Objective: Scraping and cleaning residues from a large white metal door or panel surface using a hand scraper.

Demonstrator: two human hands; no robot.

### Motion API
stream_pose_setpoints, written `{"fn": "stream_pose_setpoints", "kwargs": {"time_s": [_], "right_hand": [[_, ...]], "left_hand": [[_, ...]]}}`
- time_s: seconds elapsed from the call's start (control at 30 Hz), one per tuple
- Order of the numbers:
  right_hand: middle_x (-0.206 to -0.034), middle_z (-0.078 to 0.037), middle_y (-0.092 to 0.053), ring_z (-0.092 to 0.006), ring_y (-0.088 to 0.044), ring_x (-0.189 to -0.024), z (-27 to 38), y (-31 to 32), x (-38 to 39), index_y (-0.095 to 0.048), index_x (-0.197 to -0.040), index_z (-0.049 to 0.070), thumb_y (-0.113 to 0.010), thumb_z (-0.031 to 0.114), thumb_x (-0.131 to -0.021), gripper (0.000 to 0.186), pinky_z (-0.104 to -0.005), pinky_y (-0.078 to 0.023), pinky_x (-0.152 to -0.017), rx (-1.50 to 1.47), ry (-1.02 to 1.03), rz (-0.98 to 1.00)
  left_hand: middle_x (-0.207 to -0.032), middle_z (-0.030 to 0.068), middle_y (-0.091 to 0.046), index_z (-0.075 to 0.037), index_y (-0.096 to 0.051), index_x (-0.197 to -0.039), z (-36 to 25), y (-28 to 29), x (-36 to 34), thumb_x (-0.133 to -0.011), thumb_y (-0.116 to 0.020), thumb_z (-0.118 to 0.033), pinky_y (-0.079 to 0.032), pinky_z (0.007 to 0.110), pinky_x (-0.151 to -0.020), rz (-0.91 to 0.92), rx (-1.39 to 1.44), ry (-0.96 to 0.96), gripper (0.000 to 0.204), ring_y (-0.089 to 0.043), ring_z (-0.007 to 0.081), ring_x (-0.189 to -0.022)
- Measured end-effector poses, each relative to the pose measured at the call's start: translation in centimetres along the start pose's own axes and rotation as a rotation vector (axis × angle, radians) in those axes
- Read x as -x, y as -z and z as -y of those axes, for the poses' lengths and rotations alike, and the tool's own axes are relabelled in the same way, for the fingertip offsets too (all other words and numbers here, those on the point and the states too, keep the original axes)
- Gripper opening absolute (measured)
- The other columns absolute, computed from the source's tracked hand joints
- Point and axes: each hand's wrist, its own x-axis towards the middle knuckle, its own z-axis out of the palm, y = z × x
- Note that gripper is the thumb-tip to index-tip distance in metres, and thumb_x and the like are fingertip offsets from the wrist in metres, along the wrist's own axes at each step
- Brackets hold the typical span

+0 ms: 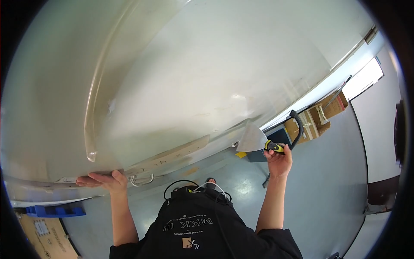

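Note:
A large pale, glossy panel (215, 69) fills the upper view, with a long raised ridge (97, 84) on its left side. My left hand (105, 181) lies at the panel’s lower edge with its fingers stretched out, beside a metal U-shaped handle (142, 181). My right hand (278, 162) grips the yellow and black handle of a wide metal scraper (252, 138) near that same edge. A black curved bar (297, 134) rises just beyond this hand; whether it joins the scraper I cannot tell.
Cardboard boxes (304, 134) and a dark blue-grey bin (252, 157) stand on the grey floor (323, 185) at right. A blue plastic item (56, 210) and a brown board (45, 237) are at lower left. A pale wall (375, 142) borders the far right.

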Motion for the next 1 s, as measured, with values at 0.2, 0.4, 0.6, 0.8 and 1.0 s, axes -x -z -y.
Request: {"fn": "stream_pose_setpoints", "kwargs": {"time_s": [0.2,0.4,0.6,0.8,1.0], "right_hand": [[-0.115,-0.017,-0.067,-0.0380,-0.073,-0.084,-6.0,1.5,5.3,-0.057,-0.135,0.000,-0.080,0.013,-0.077,0.063,-0.0460,-0.060,-0.071,0.084,-0.492,0.312],[-0.103,-0.011,-0.071,-0.0213,-0.067,-0.076,-6.4,-0.7,4.4,-0.064,-0.125,0.002,-0.076,0.008,-0.087,0.040,-0.0337,-0.053,-0.067,0.237,-0.687,0.366],[-0.079,-0.006,-0.067,-0.0156,-0.056,-0.064,-5.5,-5.2,1.8,-0.071,-0.101,0.002,-0.079,0.024,-0.092,0.025,-0.0307,-0.045,-0.060,1.166,-0.099,0.330],[-0.073,-0.008,-0.069,-0.0139,-0.055,-0.059,-6.3,-5.6,0.4,-0.072,-0.095,0.001,-0.076,0.021,-0.094,0.020,-0.0299,-0.046,-0.059,1.474,0.198,0.161],[-0.071,-0.010,-0.068,-0.0154,-0.055,-0.057,-6.3,-6.4,0.2,-0.072,-0.093,0.001,-0.077,0.023,-0.093,0.022,-0.0307,-0.046,-0.058,1.453,0.257,0.148]], "left_hand": [[-0.170,0.0292,0.009,-0.004,-0.002,-0.166,-0.3,0.0,-0.3,-0.108,-0.027,-0.054,0.005,0.067,-0.122,-0.026,-0.003,0.001,0.080,0.011,0.0484,-0.157],[-0.171,0.0284,0.007,-0.004,-0.004,-0.166,-0.6,0.2,-0.8,-0.109,-0.027,-0.052,0.005,0.065,-0.123,-0.048,0.007,-0.020,0.078,0.008,0.0473,-0.158],[-0.170,0.0290,0.009,-0.004,-0.002,-0.166,-0.3,0.1,-0.3,-0.109,-0.027,-0.054,0.006,0.066,-0.122,-0.033,-0.008,-0.005,0.080,0.010,0.0471,-0.157],[-0.169,0.0300,0.013,-0.004,0.000,-0.166,-0.2,0.2,0.0,-0.109,-0.028,-0.054,0.008,0.067,-0.121,0.007,-0.007,0.009,0.081,0.014,0.0476,-0.157],[-0.170,0.0293,0.011,-0.003,-0.001,-0.166,-0.6,0.2,-0.3,-0.109,-0.028,-0.053,0.007,0.066,-0.122,-0.003,0.000,-0.001,0.080,0.012,0.0470,-0.157]]}}
